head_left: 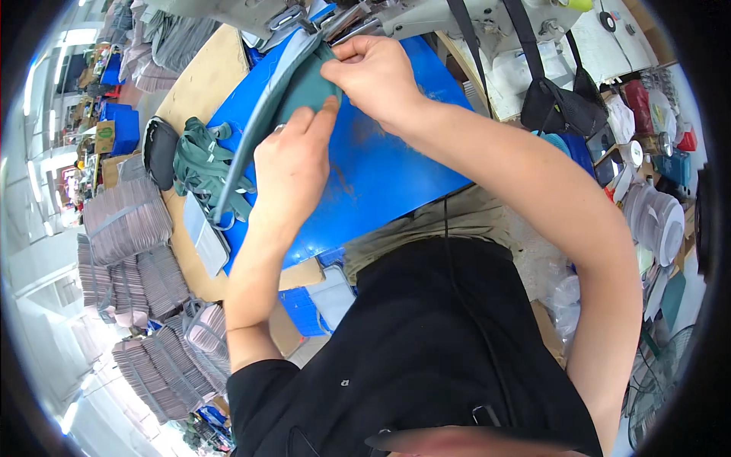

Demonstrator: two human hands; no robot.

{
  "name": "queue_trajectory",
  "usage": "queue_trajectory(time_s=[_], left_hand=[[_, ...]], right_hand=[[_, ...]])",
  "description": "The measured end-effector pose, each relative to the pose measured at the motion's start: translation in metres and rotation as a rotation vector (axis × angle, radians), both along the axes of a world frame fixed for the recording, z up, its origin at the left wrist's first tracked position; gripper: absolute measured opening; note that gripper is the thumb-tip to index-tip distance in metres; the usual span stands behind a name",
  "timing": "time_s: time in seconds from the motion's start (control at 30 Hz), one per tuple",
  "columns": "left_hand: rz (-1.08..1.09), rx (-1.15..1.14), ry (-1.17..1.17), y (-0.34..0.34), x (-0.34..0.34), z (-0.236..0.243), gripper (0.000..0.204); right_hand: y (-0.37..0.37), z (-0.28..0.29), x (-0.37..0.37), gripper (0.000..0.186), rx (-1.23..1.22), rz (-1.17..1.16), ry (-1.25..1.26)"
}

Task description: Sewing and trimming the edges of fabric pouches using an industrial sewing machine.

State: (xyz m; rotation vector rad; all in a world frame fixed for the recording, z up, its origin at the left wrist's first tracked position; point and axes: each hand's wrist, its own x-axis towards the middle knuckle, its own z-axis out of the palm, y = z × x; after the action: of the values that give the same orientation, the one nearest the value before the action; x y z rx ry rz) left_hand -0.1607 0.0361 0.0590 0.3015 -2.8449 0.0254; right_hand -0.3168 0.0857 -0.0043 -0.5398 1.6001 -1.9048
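A teal-green fabric piece (300, 90) with a paler, curved edge stands partly folded up over the blue work surface (396, 156). My right hand (378, 82) pinches its upper right edge between thumb and fingers. Just below, my left hand (292, 169) is closed on the lower part of the same piece, its fingertips close to the right hand; a ring shows on one finger. The left thumb is hidden. Beyond my hands, pale metal machine parts (464, 23) reach over the far edge of the blue surface.
Green straps (202, 164) lie heaped at the left, beside a black padded piece (159, 152). Bundled stacks of greyish-pink pieces (128, 215) stand further left. A black bag (563, 107) hangs at the right, and white spools (661, 228) sit beyond it.
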Motion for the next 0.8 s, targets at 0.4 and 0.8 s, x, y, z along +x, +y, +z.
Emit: queue_trajectory(time_s=[0.4,0.8], left_hand=[[-0.245,0.008,-0.096,0.030,-0.032,0.009,0.022],[0.029,0.087,-0.085,-0.067,0.003,0.049,0.064]], right_hand=[[0.004,0.006,-0.013,0.023,0.268,0.114,0.161],[0.024,0.017,-0.013,0.030,0.002,0.280,-0.173]])
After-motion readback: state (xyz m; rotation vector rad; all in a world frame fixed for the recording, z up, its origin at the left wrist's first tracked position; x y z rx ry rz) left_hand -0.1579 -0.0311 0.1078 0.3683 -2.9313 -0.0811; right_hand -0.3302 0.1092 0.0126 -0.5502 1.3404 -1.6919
